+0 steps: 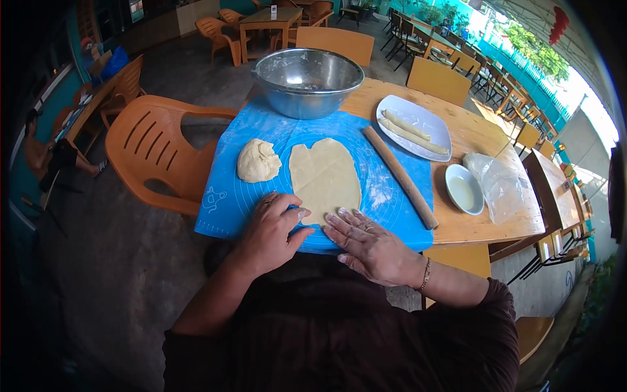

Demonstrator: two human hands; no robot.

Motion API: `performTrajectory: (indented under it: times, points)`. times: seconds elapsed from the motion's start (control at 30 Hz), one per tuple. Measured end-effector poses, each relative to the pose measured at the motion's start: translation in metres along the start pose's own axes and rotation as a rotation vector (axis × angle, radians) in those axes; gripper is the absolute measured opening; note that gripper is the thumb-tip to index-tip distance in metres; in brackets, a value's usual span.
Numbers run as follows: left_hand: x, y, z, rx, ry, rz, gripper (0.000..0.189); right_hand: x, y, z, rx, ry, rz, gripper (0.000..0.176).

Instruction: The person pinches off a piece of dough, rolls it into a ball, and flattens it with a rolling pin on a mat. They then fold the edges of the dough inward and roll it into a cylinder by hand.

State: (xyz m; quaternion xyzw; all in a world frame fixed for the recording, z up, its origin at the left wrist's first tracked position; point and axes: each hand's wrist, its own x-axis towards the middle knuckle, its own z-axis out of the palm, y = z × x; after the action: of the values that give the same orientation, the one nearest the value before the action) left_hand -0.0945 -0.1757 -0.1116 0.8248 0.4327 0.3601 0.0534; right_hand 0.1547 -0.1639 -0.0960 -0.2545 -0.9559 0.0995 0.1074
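A rolled-out sheet of dough point(325, 179) lies flat on the blue baking mat point(225, 186), its far edge notched. My right hand point(375, 248) rests with stretched, floury fingers at the sheet's near right edge. At the near left edge is my left hand point(273, 225), its fingers bent and its thumb held apart, holding nothing. A rough ball of dough point(258, 161) sits on the mat just beyond my left hand. To the right of the sheet, a wooden rolling pin point(400, 176) lies slantwise across the mat, with loose flour beside it.
At the back of the wooden table point(450, 228) stands a steel bowl point(307, 98). A white plate point(428, 124) carries rolled dough strips point(411, 132). A small white bowl point(465, 189) holds liquid, beside a clear plastic bag point(503, 189). An orange chair point(153, 147) stands left; a person point(46, 157) sits farther off.
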Motion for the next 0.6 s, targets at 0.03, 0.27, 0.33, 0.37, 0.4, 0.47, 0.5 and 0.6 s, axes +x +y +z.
performTrajectory:
  times: [0.03,0.27,0.33,0.37,0.4,0.47,0.5,0.6]
  points:
    - [0.003,0.001,-0.001,-0.004,-0.007,0.004,0.023,-0.008,0.003,-0.002,0.038,0.017,0.039,0.054]
    - [0.03,-0.005,0.003,-0.047,-0.176,0.075,0.027,-0.009,0.03,-0.007,0.084,0.144,0.06,0.051]
    - [0.031,-0.007,0.006,-0.047,-0.19,0.094,0.026,-0.003,0.033,-0.002,0.091,0.178,0.044,0.049]
    - [0.031,-0.006,0.007,-0.044,-0.18,0.107,0.024,0.0,0.034,0.001,0.095,0.209,0.026,0.047]
    - [0.03,-0.006,0.008,-0.04,-0.169,0.119,0.023,0.002,0.033,0.002,0.1,0.212,0.025,0.047]
    - [0.028,-0.007,0.009,-0.025,-0.158,0.124,0.023,0.006,0.033,0.004,0.106,0.265,-0.023,0.036]
    - [0.028,-0.006,0.009,-0.016,-0.143,0.133,0.022,0.007,0.034,0.005,0.111,0.267,-0.027,0.036]
    - [0.027,-0.005,0.008,-0.052,-0.124,0.129,0.023,0.007,0.033,0.008,0.106,0.298,-0.065,0.025]
